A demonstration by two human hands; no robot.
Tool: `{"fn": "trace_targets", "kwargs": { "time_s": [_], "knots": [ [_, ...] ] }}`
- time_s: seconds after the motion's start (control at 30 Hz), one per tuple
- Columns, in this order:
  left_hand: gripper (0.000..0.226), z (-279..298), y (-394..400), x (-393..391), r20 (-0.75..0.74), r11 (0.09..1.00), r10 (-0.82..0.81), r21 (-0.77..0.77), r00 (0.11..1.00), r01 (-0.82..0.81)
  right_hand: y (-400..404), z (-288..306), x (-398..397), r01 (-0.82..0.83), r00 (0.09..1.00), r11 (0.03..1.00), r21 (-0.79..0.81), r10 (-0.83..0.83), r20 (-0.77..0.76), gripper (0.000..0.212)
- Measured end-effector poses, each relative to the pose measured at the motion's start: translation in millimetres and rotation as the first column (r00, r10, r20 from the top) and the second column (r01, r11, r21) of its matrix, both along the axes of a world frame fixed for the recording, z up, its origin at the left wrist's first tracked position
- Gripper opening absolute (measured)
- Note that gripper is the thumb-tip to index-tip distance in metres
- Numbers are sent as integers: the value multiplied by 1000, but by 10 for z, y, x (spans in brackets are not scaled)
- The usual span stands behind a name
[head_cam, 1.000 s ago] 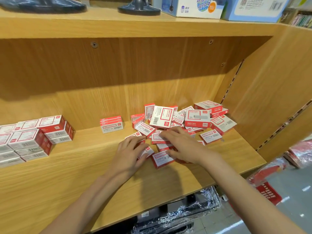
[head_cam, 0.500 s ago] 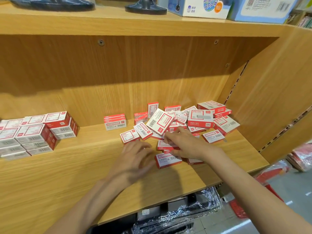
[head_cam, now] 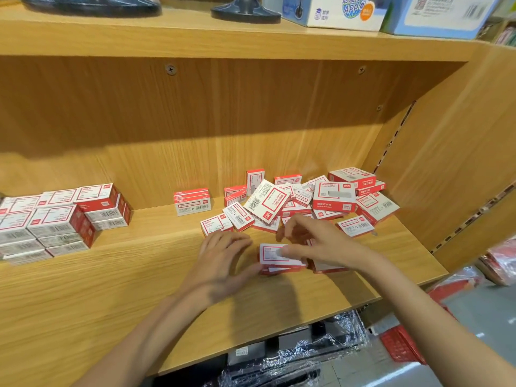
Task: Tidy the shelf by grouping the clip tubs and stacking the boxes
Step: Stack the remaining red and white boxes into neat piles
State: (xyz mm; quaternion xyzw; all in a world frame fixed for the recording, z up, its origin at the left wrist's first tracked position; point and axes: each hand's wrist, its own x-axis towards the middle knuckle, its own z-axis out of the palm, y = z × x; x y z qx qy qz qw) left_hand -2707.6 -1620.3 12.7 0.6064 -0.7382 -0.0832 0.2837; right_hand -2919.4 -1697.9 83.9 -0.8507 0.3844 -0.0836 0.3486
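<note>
A jumble of small red-and-white boxes (head_cam: pixel 307 202) lies at the right of the wooden shelf (head_cam: pixel 111 289). My right hand (head_cam: pixel 318 244) pinches a small red-and-white box (head_cam: pixel 272 254) from the right, just above another box lying flat under it. My left hand (head_cam: pixel 223 261) is beside that box on its left, fingers relaxed and spread, thumb close to the box's lower left corner. A short neat stack of boxes (head_cam: pixel 192 201) stands at the back centre. A larger tidy stack (head_cam: pixel 58 222) fills the left.
The upper shelf carries dark stands (head_cam: pixel 245 8) and blue-white cartons (head_cam: pixel 335 9). The shelf's right side wall (head_cam: pixel 446 163) is close to the jumble. Below the shelf edge are foil-wrapped goods (head_cam: pixel 293 358) and a red basket (head_cam: pixel 402 342) on the floor.
My right hand has drawn back from the jumble and lifted a small box over the one at the front. My left hand shifted right toward it.
</note>
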Motion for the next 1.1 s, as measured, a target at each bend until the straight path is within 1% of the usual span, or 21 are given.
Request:
{"fn": "trace_targets", "kwargs": {
  "time_s": [0.07,0.13,0.2,0.23,0.27,0.33,0.4,0.5,0.57,0.6,0.63,0.7,0.8,0.87,0.9,0.97,1.03,1.1],
  "knots": [
    [93,42,-72,-34,-15,1000,-5,22,1000,6,-58,-6,-24,-22,990,1000,10,23,-136,26],
    [91,68,-136,-63,42,997,-64,40,997,62,-99,-39,-5,-50,969,998,44,60,-239,28],
    [86,78,-158,-63,75,990,-132,64,988,128,-97,-8,40,-77,958,994,82,97,-271,32],
    [82,80,-153,-62,64,987,-155,62,986,151,-94,12,52,-91,953,991,99,116,-279,34],
    [76,82,-132,-61,34,984,-170,53,985,168,-83,25,54,-104,947,989,108,131,-293,36],
    [62,84,-67,-64,-25,981,-189,29,982,190,-31,26,73,-144,938,988,58,155,-311,40],
    [54,79,-24,-87,-33,985,-168,17,985,169,37,-19,124,-148,951,988,-50,128,-282,41],
    [46,102,-42,-116,-12,999,-46,2,999,46,50,-85,209,-74,982,981,-180,40,-183,48],
    [40,134,-55,-127,-33,999,-51,-20,998,51,23,-85,220,-62,971,967,-249,1,-239,54],
    [37,148,-49,-131,-76,998,-58,-7,995,58,15,-71,210,-57,960,962,-269,-21,-279,56],
    [36,156,-43,-138,-124,998,-56,26,991,59,7,-61,192,-37,956,964,-265,-43,-291,56],
    [37,149,-43,-164,-212,995,-29,90,977,49,10,-60,173,10,968,979,-203,-60,-243,56],
    [37,93,-59,-203,-274,991,-10,127,962,46,70,-109,211,43,978,986,-164,-75,-197,55],
    [38,69,-56,-205,-281,991,-8,129,960,46,90,-123,216,65,982,986,-151,-90,-167,56],
    [38,73,-49,-197,-281,992,-12,120,960,47,87,-93,209,66,984,985,-160,-92,-155,55],
    [41,140,-41,-163,-286,998,-24,42,958,38,51,36,212,52,989,973,-223,-81,-125,51],
    [42,269,-55,-78,-331,998,11,-51,943,-29,-24,187,297,57,996,954,-295,-75,-48,48],
    [42,411,-89,75,-399,988,81,-91,913,-127,-107,276,487,76,997,938,-339,-66,41,47]
  ]
}}
